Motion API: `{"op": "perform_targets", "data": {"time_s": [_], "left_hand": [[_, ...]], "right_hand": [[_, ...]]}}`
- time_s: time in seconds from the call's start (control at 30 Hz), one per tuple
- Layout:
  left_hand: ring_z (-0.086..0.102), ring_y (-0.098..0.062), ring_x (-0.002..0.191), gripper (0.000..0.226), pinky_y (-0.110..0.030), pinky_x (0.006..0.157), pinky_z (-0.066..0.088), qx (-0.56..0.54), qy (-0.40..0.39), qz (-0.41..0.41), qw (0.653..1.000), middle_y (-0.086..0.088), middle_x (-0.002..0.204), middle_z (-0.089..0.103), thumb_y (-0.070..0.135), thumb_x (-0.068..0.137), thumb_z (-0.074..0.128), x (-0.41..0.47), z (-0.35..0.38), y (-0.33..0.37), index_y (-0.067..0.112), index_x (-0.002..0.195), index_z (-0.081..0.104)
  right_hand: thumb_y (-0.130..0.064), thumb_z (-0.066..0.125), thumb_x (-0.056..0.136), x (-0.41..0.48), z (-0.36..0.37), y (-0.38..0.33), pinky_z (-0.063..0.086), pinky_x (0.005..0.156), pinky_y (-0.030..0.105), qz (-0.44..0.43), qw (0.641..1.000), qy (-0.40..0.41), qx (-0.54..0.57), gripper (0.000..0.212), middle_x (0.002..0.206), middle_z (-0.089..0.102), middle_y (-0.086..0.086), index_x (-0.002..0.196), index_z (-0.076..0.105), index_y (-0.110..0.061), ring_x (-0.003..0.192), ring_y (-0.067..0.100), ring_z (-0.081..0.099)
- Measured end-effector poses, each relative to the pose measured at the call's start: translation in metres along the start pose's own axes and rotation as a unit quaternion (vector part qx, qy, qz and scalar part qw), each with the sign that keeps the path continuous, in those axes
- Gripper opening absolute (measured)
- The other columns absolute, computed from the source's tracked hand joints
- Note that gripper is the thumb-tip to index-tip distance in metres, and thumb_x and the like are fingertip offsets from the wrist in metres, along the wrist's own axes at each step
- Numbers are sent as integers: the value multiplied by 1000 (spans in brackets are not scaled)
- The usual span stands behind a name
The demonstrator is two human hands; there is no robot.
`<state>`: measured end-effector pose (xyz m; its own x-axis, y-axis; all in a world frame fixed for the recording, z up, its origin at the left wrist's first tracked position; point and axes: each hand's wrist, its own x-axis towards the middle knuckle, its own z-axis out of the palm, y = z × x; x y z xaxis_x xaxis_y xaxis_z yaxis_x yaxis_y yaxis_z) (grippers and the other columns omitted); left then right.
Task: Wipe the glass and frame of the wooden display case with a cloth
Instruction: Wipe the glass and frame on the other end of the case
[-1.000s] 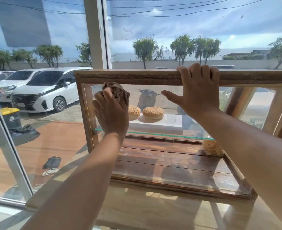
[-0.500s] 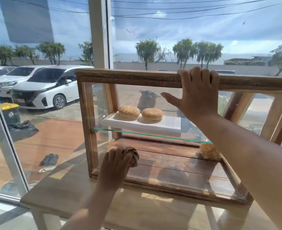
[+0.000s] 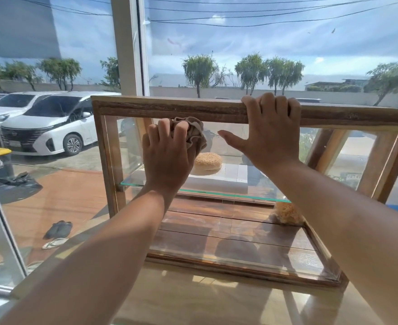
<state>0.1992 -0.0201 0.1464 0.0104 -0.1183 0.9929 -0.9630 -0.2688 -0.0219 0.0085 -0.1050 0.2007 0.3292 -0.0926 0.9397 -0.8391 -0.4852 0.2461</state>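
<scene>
Head view: left hand [image 3: 167, 158] clamps crumpled tan cloth [image 3: 193, 132] against clear glass [image 3: 252, 231]; right hand [image 3: 268, 134] fingers curl over rough-grained wooden display case [image 3: 170, 109] top rail. Round seeded bun [image 3: 208, 160] inside.

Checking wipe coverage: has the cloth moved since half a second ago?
Yes. The cloth, in the left hand, rose from the bottom rail to near the top rail.

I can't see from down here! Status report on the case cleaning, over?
Left hand grips cloth, pressed on upper front glass. Right hand holds display case top rail. Bun sits inside, behind the glass; wiping path clear.
</scene>
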Motion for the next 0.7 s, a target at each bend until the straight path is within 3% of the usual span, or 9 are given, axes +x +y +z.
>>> {"op": "perform_targets", "data": {"time_s": [0.17,0.33,0.53,0.63,0.7], "left_hand": [[45,-34,90,32,-43,73,38,11,1,2,1000,-17,107,52,33,88,62,-6,5,1,15,109,47],[47,-33,91,29,-44,73,40,-20,-50,148,988,-12,108,55,30,85,65,-56,4,6,19,109,52],[54,-29,87,24,-41,72,48,-63,-165,260,949,-5,101,65,14,75,72,-183,-7,15,28,92,63],[53,-26,85,27,-38,71,48,-62,-202,267,940,-3,100,65,15,72,72,-201,-8,19,29,92,61],[55,-27,82,26,-39,70,47,-52,-174,252,950,-5,100,64,17,77,74,-182,-7,18,25,97,59]], "right_hand": [[-77,39,87,0,2,1,30,90,45,-4,1000,5,-6,71,102,49,13,116,48,-13,92,31,45],[-77,40,87,0,-2,1,29,90,45,-5,1000,-6,2,72,103,49,14,117,48,-12,94,32,45],[-76,43,86,0,-5,0,29,92,45,-1,1000,-17,6,71,105,49,14,118,49,-13,95,32,45],[-76,43,86,1,-5,0,29,91,45,-2,1000,-19,-2,70,104,49,13,118,49,-13,94,32,45],[-75,43,86,1,-6,-1,28,91,45,-2,1000,-20,0,70,104,49,13,118,50,-13,94,31,44]]}}
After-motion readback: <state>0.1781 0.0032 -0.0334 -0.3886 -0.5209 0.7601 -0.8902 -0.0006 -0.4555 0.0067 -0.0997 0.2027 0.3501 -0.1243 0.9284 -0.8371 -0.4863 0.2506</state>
